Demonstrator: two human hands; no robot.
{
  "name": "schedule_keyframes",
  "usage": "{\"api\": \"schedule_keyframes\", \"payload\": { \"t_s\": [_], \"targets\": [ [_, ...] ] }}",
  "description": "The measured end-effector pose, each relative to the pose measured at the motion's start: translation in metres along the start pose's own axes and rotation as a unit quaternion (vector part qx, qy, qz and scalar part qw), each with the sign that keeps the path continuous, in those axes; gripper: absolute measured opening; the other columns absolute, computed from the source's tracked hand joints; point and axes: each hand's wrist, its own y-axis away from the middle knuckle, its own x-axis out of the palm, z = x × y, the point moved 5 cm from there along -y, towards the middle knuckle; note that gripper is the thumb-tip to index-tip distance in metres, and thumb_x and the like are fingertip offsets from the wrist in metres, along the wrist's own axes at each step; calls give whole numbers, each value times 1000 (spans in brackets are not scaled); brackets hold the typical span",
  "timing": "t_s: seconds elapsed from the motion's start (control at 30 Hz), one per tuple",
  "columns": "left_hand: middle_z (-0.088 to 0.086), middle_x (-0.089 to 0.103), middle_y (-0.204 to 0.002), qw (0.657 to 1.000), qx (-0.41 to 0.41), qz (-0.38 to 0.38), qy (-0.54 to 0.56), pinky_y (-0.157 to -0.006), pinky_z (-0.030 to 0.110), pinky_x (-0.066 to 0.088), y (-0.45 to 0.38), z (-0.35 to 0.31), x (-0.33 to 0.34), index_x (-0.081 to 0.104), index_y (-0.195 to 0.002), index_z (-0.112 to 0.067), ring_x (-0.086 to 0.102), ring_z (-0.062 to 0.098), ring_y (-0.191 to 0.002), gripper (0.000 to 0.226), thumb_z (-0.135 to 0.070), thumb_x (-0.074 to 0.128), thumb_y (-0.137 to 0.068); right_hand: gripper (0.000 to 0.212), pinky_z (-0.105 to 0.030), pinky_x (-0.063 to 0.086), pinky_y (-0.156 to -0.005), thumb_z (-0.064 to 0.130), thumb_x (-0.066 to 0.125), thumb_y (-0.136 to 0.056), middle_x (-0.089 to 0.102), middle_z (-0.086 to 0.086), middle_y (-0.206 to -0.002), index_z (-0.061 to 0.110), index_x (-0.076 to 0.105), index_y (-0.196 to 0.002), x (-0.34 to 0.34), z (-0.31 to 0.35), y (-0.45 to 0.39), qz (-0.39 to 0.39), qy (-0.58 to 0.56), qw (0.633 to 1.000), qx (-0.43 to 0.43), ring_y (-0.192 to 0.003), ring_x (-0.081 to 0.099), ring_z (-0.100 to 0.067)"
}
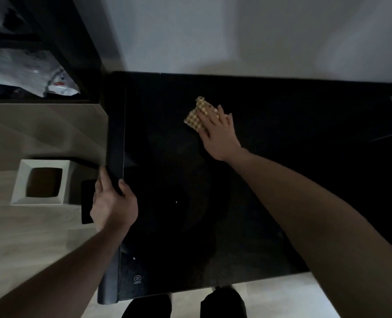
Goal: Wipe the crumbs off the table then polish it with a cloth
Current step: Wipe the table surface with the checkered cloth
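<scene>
A glossy black table (270, 180) fills the middle of the head view. My right hand (220, 131) lies flat on a yellow-and-white checked cloth (196, 115), pressing it against the tabletop towards the far side. Only the cloth's left part shows beyond my fingers. My left hand (112, 203) grips the table's left edge, thumb on top and fingers wrapped over the side. A couple of tiny white specks (176, 201) sit on the dark surface near the left hand.
A white square bin (20, 184) with a brown inside stands on the floor left of the table. A dark shelf unit with white plastic bags (29, 74) is at the far left. A pale wall (236, 31) runs behind the table.
</scene>
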Motion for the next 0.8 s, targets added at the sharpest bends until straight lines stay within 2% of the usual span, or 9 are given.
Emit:
{"api": "schedule_keyframes", "payload": {
  "t_s": [0.07,0.17,0.3,0.43,0.53,0.57,0.63,0.73,0.8],
  "targets": [
    [13,43,-156,1000,0,0,-1,-102,61,46,0,0,0,21,-159,-28,50,44,-134,61,-42,37,-101,57,-59,6,-128,37,34,-109,13,1,-174,29,24,-165,15,18,19,-3,13,999,-43,-161,4,-32],
    [12,40,-158,1000,-3,7,-1,-104,62,45,0,-1,-1,20,-159,-29,49,44,-136,61,-42,36,-102,57,-55,3,-129,33,34,-111,10,0,-175,26,20,-166,32,35,71,38,14,988,-148,-161,2,-29],
    [13,40,-159,1000,2,9,3,-106,61,44,3,-4,-4,21,-159,-27,48,44,-136,61,-42,36,-102,61,-55,6,-129,24,48,-104,10,3,-173,25,30,-162,41,51,172,62,-17,971,-232,-161,1,-24],
    [12,38,-160,1000,-3,16,-8,-108,61,42,4,-4,-4,19,-160,-27,46,44,-138,61,-44,34,-103,59,-53,10,-130,29,42,-109,1,4,-175,26,22,-165,52,52,269,138,-10,950,-279,-162,-4,-22],
    [12,36,-162,1000,1,12,-7,-113,60,38,4,-5,-3,19,-161,-27,41,41,-143,61,-44,33,-104,65,-50,13,-130,23,48,-106,1,3,-175,25,20,-165,52,39,280,152,-6,940,-305,-162,-4,-21],
    [11,34,-163,1000,3,9,-6,-116,60,35,3,-4,-2,19,-161,-26,38,41,-145,61,-43,33,-104,69,-50,13,-130,19,51,-103,5,1,-175,24,22,-165,50,33,273,146,-7,940,-309,-162,-1,-22],
    [12,31,-164,1000,25,-8,-6,-119,59,30,3,-3,-1,23,-161,-21,34,42,-147,61,-37,37,-104,70,-51,15,-130,11,51,-97,17,-3,-173,21,29,-162,31,15,241,81,-16,956,-281,-161,9,-24],
    [14,35,-162,993,95,-73,-17,-118,57,31,8,-7,-4,35,-156,-14,37,44,-143,61,-29,44,-98,72,-53,16,-128,3,47,-95,14,1,-172,16,29,-163,-12,-40,162,-22,-21,986,-165,-160,13,-24],
    [13,36,-162,986,140,-87,-20,-119,54,28,22,-20,-3,39,-154,-13,36,41,-144,61,-28,45,-96,70,-58,18,-126,6,48,-96,18,-1,-173,18,30,-163,-37,-80,109,-50,13,995,-88,-158,18,-36]
  ]
}}
